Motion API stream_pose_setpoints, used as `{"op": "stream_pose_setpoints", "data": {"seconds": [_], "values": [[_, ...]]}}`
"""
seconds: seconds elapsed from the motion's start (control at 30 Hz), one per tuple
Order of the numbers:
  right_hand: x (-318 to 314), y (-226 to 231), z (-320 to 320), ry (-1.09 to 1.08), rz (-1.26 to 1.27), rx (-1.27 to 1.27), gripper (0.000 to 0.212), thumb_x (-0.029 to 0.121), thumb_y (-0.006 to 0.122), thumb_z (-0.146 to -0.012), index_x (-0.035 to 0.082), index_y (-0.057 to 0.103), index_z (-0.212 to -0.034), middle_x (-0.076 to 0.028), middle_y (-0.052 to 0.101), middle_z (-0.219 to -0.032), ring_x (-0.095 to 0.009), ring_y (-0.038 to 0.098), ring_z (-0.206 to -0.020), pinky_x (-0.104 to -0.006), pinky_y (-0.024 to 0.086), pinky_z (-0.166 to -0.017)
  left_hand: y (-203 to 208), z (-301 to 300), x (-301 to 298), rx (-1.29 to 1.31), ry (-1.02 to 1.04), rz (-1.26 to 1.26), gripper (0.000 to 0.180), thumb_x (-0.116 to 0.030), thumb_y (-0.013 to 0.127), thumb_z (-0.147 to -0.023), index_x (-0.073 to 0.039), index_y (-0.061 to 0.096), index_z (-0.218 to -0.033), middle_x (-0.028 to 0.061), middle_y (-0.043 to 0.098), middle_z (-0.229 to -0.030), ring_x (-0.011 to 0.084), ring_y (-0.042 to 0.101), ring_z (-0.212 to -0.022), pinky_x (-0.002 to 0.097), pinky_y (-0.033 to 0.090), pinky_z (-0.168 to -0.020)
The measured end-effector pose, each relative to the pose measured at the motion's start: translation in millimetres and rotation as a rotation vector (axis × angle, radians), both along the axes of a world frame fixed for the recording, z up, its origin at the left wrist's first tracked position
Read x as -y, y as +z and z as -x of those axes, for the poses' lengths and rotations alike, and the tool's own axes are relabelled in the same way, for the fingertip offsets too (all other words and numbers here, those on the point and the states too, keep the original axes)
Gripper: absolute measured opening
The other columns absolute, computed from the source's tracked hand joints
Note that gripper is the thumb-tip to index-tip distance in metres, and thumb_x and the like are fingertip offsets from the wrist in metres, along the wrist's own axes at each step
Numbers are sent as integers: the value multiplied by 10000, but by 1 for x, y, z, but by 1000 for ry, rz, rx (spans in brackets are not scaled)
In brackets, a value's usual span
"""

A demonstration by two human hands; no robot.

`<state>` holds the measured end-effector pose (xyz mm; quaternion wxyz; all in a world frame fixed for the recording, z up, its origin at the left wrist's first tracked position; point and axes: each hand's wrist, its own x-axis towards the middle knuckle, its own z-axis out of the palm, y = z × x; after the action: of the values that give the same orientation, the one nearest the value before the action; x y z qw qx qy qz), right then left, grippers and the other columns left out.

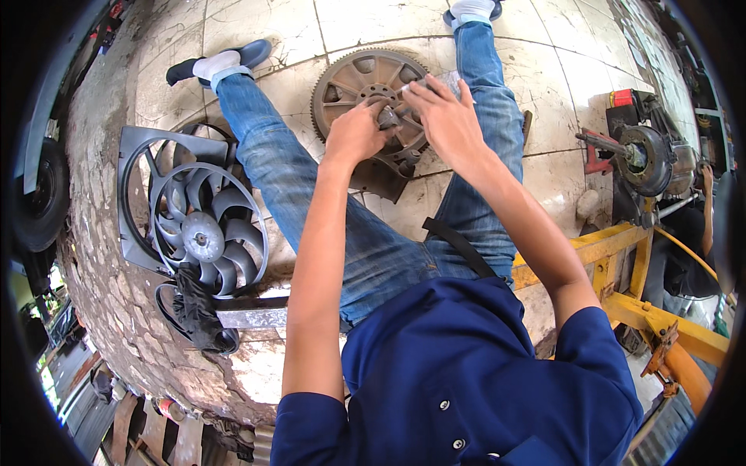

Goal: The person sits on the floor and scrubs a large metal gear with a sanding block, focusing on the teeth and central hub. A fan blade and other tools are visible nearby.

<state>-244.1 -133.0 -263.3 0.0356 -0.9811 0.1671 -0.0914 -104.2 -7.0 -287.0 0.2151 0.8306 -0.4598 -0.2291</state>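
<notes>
Between my legs a large toothed flywheel (pixel 330 85), brown-grey with a ring of openings, lies on the tiled floor. My left hand (pixel 357 133) is closed over its lower middle, gripping a small grey metal part (pixel 388 118) whose exact kind I cannot make out. Just to the right, my right hand (pixel 449 120) hovers over the flywheel with its fingers stretched out and slightly blurred. Its palm side is hidden. A dark curved metal piece (pixel 379 179) sits at the flywheel's near edge, partly under my left hand.
A radiator fan (pixel 203 235) with its shroud lies left of my leg, near a black cloth (pixel 198 311). On the right are a yellow metal frame (pixel 614 245) and a machine part with a shaft (pixel 645 159). Another person's arm (pixel 707 202) shows at the far right.
</notes>
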Motion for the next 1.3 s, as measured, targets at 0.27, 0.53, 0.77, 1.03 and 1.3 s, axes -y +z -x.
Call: {"op": "stream_pose_setpoints", "data": {"seconds": [0.27,0.53,0.77,1.03,1.3], "values": [[0,0,-4,1,51,-16,385,105,536,-894,121,649,-1261,-17,614,-1345,-216,425,-1393,-590,211,-1170,3,0,1,-29,16,-42,541,-397,755,-827,-196,617,-1310,79,638,-1289,309,641,-1106,412,519,-926],[-1,8,-4,-13,-3,-59,381,102,531,-901,116,646,-1264,-20,587,-1378,-255,410,-1401,-608,202,-1167,-4,-2,-1,1,-25,26,524,-396,753,-825,-193,626,-1291,109,634,-1277,327,642,-1089,426,526,-904],[5,11,-3,3,10,-69,404,90,543,-889,128,636,-1280,-17,594,-1375,-269,387,-1416,-622,196,-1166,4,-2,0,-39,-3,-27,560,-422,757,-824,-196,610,-1315,121,645,-1251,333,641,-1089,433,517,-913],[1,4,-6,-67,-21,7,406,83,557,-874,154,645,-1264,-27,552,-1416,-264,367,-1427,-623,230,-1155,-5,-6,-2,-13,-20,28,569,-384,754,-824,-110,614,-1302,104,646,-1266,333,646,-1088,437,528,-909],[5,-8,-1,-47,-14,23,416,111,530,-904,153,615,-1309,-42,546,-1428,-261,363,-1433,-604,215,-1167,1,-4,-2,-8,-15,2,563,-379,749,-824,-115,609,-1301,111,654,-1238,337,649,-1074,435,532,-904]]}}
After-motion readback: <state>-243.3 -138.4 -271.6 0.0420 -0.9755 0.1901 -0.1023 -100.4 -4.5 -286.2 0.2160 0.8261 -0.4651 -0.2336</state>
